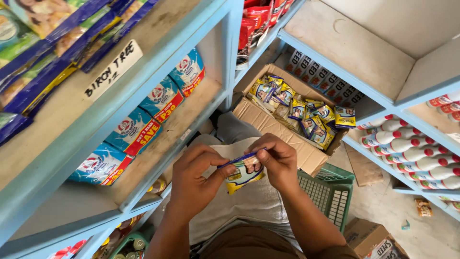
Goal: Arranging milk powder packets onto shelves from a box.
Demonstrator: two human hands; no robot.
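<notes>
Head view: left hand point(194, 175) and right hand point(278, 160) pinch sachet point(243, 173) between shelves point(158, 62).

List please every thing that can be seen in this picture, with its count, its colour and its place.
Small yellow and blue foil sachet: one, held between both hands, centre.
Open brown cardboard box: one, on the floor ahead, holding many yellow and blue sachets.
Light blue wooden shelves: left and right sides.
Blue and red pouches: about five, in a row on the left middle shelf.
Dark blue packets: several, top left shelf.
White handwritten label: one, on the left shelf edge.
Red packets: several, top centre shelf.
White bottles with red caps: many, lying on the right shelf.
Green plastic basket: one, on the floor, right of the knees.
Left hand: pinches the sachet.
Right hand: pinches its top edge.
</notes>
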